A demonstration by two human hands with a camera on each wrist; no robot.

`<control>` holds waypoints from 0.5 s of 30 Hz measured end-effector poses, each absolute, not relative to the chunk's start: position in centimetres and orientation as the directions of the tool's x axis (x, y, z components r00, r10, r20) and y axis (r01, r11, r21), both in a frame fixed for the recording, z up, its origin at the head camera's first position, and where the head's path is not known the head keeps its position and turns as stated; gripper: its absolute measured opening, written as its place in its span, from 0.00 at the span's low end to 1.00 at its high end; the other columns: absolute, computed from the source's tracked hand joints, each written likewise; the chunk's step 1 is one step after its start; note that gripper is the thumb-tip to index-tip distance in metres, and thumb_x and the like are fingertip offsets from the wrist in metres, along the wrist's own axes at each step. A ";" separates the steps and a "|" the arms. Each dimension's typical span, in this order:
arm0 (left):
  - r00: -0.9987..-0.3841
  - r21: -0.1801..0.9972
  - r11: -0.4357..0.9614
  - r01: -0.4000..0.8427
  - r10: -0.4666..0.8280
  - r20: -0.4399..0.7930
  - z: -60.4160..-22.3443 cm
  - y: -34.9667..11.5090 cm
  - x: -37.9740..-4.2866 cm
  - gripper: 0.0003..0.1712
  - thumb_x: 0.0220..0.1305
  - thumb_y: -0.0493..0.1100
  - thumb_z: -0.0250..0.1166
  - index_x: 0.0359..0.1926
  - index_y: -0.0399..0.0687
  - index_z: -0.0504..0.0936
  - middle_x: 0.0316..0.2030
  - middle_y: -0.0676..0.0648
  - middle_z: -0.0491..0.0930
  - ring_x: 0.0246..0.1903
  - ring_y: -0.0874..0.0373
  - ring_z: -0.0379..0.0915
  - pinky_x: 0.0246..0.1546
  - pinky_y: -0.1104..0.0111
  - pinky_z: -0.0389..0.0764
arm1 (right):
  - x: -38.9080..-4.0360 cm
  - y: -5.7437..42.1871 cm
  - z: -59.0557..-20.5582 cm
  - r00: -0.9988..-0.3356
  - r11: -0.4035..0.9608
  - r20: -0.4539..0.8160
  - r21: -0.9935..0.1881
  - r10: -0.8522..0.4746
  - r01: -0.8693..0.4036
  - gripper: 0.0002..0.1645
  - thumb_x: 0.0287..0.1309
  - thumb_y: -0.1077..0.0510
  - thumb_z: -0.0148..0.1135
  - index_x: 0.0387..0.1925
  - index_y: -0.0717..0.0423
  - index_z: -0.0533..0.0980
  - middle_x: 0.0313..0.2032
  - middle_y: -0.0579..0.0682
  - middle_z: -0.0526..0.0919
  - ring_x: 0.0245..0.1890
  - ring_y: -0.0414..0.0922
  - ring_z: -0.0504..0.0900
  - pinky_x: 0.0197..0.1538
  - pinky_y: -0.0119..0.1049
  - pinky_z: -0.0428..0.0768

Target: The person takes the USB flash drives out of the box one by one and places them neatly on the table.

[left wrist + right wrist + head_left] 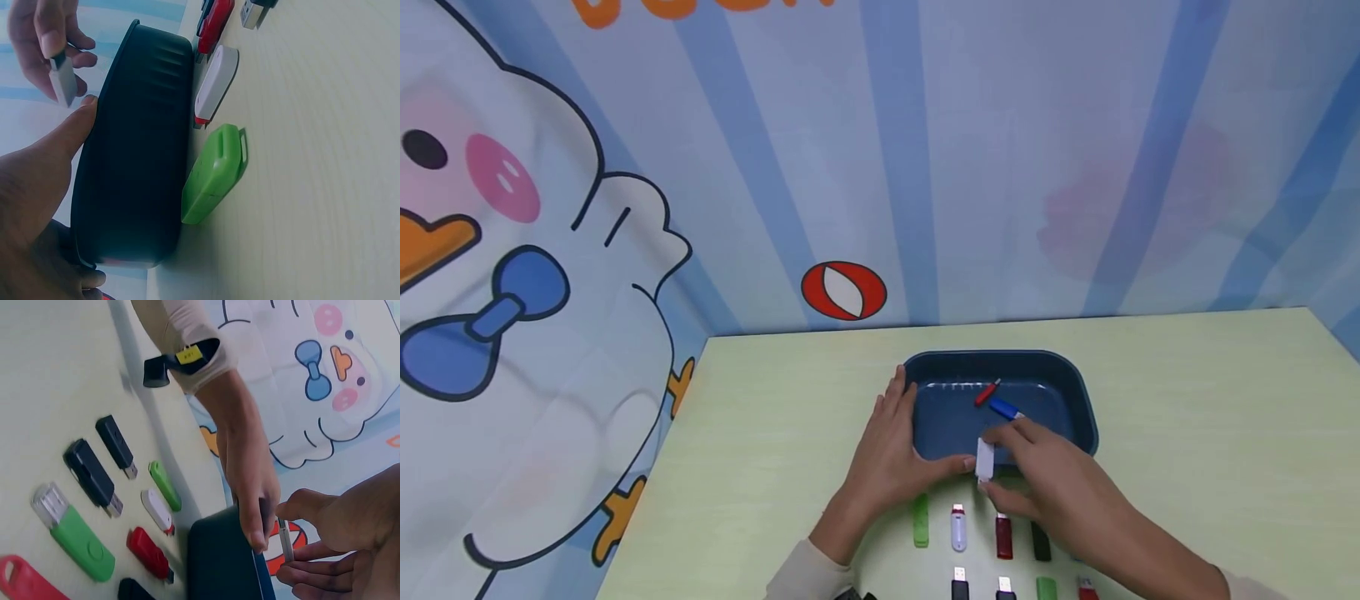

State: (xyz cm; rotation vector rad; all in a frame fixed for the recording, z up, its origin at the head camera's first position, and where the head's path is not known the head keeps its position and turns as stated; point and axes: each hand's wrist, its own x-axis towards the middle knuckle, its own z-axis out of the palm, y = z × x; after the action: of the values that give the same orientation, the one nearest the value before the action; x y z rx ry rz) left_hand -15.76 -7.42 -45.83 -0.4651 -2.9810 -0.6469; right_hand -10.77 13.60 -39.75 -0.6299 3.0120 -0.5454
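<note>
My right hand pinches a white USB flash drive between thumb and fingers, upright over the front rim of a dark blue tray. My left hand rests against the tray's left front corner, fingers straight along the left side and thumb stretched along the front rim. The left thumb tip comes close beside the white drive. Inside the tray lie a small red flash drive and a blue one. In the left wrist view, the tray's outer wall stands below the left thumb.
In front of the tray, flash drives lie in rows: a green one, a white one with a red end, a dark red one and a black one. Several more lie nearer me. A printed backdrop rises behind the table.
</note>
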 end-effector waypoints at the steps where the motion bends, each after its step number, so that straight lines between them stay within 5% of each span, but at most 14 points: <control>1: -0.952 0.392 0.867 0.307 0.282 0.122 -45.8 -7.4 -15.8 0.71 0.38 0.88 0.48 0.72 0.41 0.55 0.74 0.47 0.37 0.70 0.55 0.35 0.67 0.61 0.45 | -10.6 13.5 -39.7 -0.917 0.857 0.046 -0.341 -0.396 -0.387 0.31 0.48 0.36 0.67 0.51 0.45 0.76 0.43 0.44 0.77 0.37 0.38 0.75 0.37 0.34 0.80; 8: -0.941 0.385 0.859 0.336 0.297 0.160 -46.0 -7.5 -15.8 0.70 0.40 0.88 0.47 0.71 0.39 0.56 0.74 0.45 0.39 0.70 0.53 0.38 0.67 0.61 0.46 | -9.8 13.1 -39.4 -0.900 0.853 -0.012 -0.326 -0.436 -0.409 0.32 0.50 0.34 0.64 0.53 0.46 0.75 0.48 0.43 0.77 0.43 0.39 0.75 0.44 0.38 0.79; 15: -0.942 0.394 0.856 0.334 0.292 0.164 -46.1 -7.4 -15.8 0.69 0.41 0.86 0.49 0.71 0.39 0.56 0.74 0.45 0.39 0.70 0.53 0.37 0.67 0.59 0.47 | -9.4 12.8 -39.4 -0.868 0.821 -0.089 -0.383 -0.489 -0.424 0.38 0.48 0.31 0.63 0.56 0.48 0.74 0.46 0.42 0.76 0.39 0.38 0.73 0.42 0.36 0.79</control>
State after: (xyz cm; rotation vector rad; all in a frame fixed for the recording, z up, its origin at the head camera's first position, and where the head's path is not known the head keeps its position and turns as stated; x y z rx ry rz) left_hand -15.76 -7.43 -46.05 -0.4959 -2.9315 -0.6499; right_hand -9.35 12.81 -39.45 -0.7139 2.8210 -0.5291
